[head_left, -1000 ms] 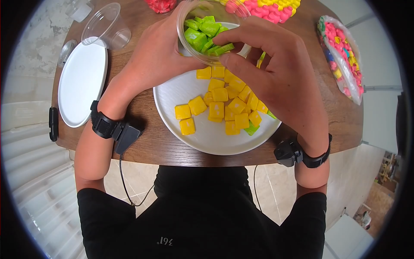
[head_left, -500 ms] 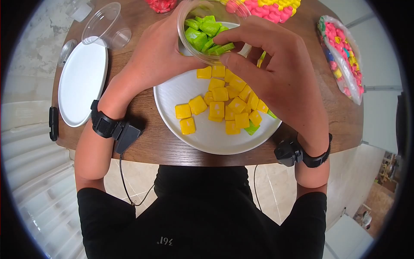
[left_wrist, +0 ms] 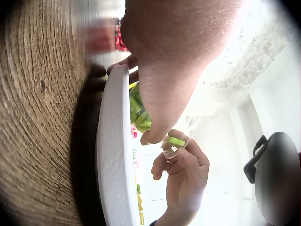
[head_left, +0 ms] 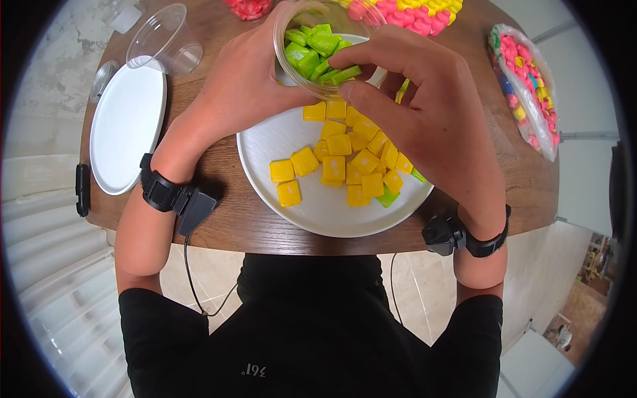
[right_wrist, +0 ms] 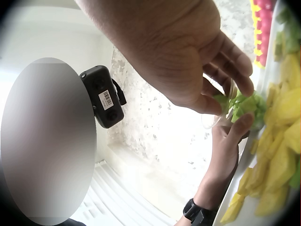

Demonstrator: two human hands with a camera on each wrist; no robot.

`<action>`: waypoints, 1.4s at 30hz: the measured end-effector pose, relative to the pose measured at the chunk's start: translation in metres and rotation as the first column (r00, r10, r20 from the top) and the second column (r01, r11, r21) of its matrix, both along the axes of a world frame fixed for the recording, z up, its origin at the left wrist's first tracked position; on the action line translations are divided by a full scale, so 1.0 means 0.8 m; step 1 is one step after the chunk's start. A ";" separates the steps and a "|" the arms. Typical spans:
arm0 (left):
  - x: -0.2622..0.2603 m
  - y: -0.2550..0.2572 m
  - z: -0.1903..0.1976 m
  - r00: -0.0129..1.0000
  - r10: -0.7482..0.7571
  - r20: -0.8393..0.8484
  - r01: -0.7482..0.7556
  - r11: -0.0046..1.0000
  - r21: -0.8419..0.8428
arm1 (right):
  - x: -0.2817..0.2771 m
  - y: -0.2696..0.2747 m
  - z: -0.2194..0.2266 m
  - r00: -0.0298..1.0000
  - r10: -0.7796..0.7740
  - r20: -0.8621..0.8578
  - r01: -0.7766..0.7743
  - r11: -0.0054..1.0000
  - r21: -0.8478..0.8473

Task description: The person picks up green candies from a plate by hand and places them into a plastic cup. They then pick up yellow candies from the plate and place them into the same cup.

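Note:
My left hand (head_left: pixel 232 86) grips a clear plastic cup (head_left: pixel 310 93) around its side, tilted over a round white plate (head_left: pixel 318 220). Green wrapped square candies (head_left: pixel 307 52) lie inside the cup. At its mouth my right hand (head_left: pixel 424 93) reaches in, pinching one green candy (left_wrist: pixel 177 141) between thumb and fingers at the rim. Yellow square candies (head_left: pixel 333 170) are spread and heaped on the plate below, with a loose green candy (head_left: pixel 387 198) at the near side of the heap. The right hand hides part of the plate's far right.
An oval-looking white plate (head_left: pixel 126 132) sits on the left, with another clear cup (head_left: pixel 159 46) behind it. Pink and yellow pieces (head_left: pixel 424 14) lie at the back, beside something red (head_left: pixel 247 8). A plastic bag of colourful pieces (head_left: pixel 527 93) lies at the right edge.

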State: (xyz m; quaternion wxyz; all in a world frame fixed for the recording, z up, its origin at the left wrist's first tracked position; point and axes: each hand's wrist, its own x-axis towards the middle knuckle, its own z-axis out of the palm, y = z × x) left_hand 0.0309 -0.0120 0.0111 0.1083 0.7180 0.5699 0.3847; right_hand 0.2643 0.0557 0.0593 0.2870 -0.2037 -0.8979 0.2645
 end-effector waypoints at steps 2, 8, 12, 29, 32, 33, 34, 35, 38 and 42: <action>-0.001 0.000 -0.001 1.000 -0.003 0.007 0.003 1.000 0.004 | 0.000 0.000 0.000 1.000 -0.001 -0.001 0.001 1.000 0.001; -0.001 0.002 -0.001 1.000 -0.002 -0.030 0.003 1.000 0.027 | 0.000 0.001 -0.001 1.000 0.002 -0.005 -0.002 1.000 -0.011; -0.001 0.001 -0.002 1.000 0.010 -0.014 -0.010 1.000 0.012 | 0.000 0.000 -0.001 1.000 0.005 -0.010 -0.006 1.000 -0.023; 0.000 -0.001 0.000 0.999 0.032 0.031 -0.031 0.998 -0.052 | 0.000 0.001 -0.002 1.000 0.000 -0.012 0.000 0.999 -0.040; 0.000 -0.001 -0.002 0.999 0.033 0.007 -0.032 0.999 -0.025 | 0.000 0.001 -0.002 1.000 0.006 -0.018 -0.007 0.999 -0.039; 0.000 -0.002 -0.002 0.999 0.035 0.019 -0.034 0.999 -0.037 | 0.000 0.000 -0.002 1.000 0.006 -0.017 -0.007 0.999 -0.036; 0.000 -0.002 -0.001 0.999 0.037 0.031 -0.035 0.998 -0.048 | 0.000 0.000 -0.002 1.000 0.007 -0.015 -0.007 0.999 -0.034; 0.000 -0.001 0.000 0.999 0.037 0.031 -0.035 0.998 -0.048 | 0.000 0.001 -0.002 1.000 0.007 -0.015 -0.007 0.999 -0.034; 0.002 0.000 0.002 0.999 0.014 0.031 -0.013 0.999 -0.045 | 0.000 0.001 -0.003 1.000 0.010 -0.020 -0.011 1.000 -0.013; 0.000 0.000 0.001 1.000 -0.014 0.025 0.014 1.000 -0.004 | -0.001 0.000 -0.002 1.000 0.007 -0.020 -0.008 1.000 -0.030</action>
